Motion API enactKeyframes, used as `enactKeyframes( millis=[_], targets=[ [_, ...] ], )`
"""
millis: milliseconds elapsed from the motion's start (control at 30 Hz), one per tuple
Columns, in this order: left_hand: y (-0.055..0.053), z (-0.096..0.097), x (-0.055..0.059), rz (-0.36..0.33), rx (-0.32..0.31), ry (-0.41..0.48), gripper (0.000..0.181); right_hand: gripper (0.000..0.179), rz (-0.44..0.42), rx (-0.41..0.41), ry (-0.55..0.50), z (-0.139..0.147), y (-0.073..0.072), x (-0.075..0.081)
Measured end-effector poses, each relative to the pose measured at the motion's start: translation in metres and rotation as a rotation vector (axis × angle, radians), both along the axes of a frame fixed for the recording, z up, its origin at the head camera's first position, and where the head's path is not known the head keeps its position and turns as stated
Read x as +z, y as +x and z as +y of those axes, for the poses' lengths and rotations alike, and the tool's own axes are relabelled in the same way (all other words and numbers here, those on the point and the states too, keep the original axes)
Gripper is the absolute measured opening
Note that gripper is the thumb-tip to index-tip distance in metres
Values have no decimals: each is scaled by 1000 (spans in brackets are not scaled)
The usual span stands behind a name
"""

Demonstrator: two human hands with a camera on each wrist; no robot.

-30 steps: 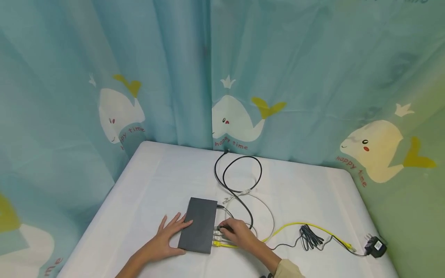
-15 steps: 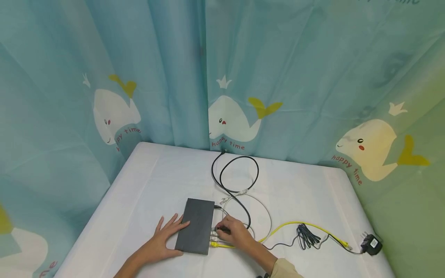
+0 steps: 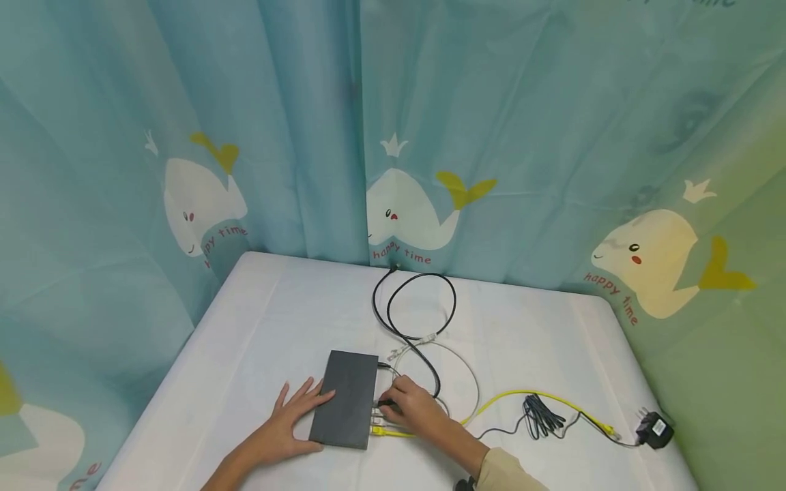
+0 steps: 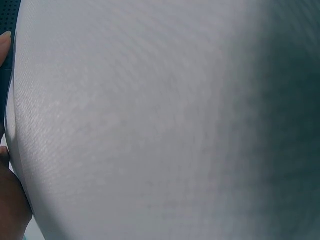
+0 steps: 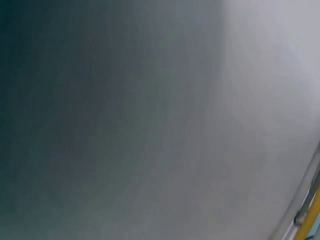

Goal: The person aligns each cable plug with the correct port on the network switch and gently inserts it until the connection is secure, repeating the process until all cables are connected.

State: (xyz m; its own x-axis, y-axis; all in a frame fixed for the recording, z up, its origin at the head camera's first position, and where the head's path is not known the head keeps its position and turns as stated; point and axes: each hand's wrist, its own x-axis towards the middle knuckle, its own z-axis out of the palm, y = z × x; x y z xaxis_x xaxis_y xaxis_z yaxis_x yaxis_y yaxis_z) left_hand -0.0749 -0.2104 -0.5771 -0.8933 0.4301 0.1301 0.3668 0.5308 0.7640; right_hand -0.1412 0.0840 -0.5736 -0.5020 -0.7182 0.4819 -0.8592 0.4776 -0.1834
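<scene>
A flat black network switch [image 3: 345, 399] lies on the white table, its ports facing right. My left hand [image 3: 285, 429] rests against its left side with spread, straight fingers; the index finger reaches onto the top and the thumb lies by the near corner. At the port side, my right hand [image 3: 420, 412] pinches the black plug [image 3: 385, 403] of a black network cable [image 3: 455, 300]. Whether that plug sits inside a port is hidden by the fingers. Below it, pale plugs and a yellow plug [image 3: 379, 431] sit at the ports. A thin black lead [image 3: 383, 365] enters near the far corner.
A pale cable [image 3: 473, 372] loops right of the switch, its loose plug [image 3: 394, 354] behind the right hand. The yellow cable [image 3: 510, 393] runs rightward, past a bundled black cord [image 3: 540, 417] to a power adapter [image 3: 656, 431]. A patterned curtain [image 3: 307, 136] hangs behind.
The right hand's fingers have shifted slightly on the black plug, which stays at the switch's port side. The left hand keeps its place. The head view has swung a little.
</scene>
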Motion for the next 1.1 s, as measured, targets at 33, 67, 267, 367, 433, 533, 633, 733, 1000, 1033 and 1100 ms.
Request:
enactKeyframes(
  millis=[33, 67, 267, 367, 433, 533, 633, 733, 1000, 1033, 1100],
  targets=[
    [0, 0, 0, 2, 0, 1, 78, 13, 31, 1, 11, 0, -1, 1],
    [0, 1, 0, 5, 1, 1, 78, 12, 60, 3, 20, 0, -2, 2],
    [1, 0, -2, 0, 7, -4, 80, 13, 181, -18, 61, -4, -2, 6],
    [0, 0, -4, -17, 6, -4, 80, 11, 214, -40, 64, -7, -1, 7],
    [0, -1, -5, -25, 7, -7, 80, 10, 228, -42, 70, -9, -2, 9],
    [-2, -1, -5, -31, 5, -9, 81, 9, 199, -44, 116, -11, -2, 13],
    [-1, -1, -5, -24, 4, -9, 80, 9, 139, -40, 171, -11, 1, 17],
    [-1, -2, -4, -25, 5, -11, 80, 9, 100, -41, 207, -11, 3, 18],
    [-1, -1, -2, -18, 10, -23, 80, 14, -6, -15, 126, -5, 2, 11],
    [-2, -1, -2, -19, 9, -26, 80, 13, -37, -9, 102, -4, 1, 10],
    [-1, -1, -2, -21, 8, -28, 80, 12, -110, -1, 64, -2, 0, 10]
  ],
)
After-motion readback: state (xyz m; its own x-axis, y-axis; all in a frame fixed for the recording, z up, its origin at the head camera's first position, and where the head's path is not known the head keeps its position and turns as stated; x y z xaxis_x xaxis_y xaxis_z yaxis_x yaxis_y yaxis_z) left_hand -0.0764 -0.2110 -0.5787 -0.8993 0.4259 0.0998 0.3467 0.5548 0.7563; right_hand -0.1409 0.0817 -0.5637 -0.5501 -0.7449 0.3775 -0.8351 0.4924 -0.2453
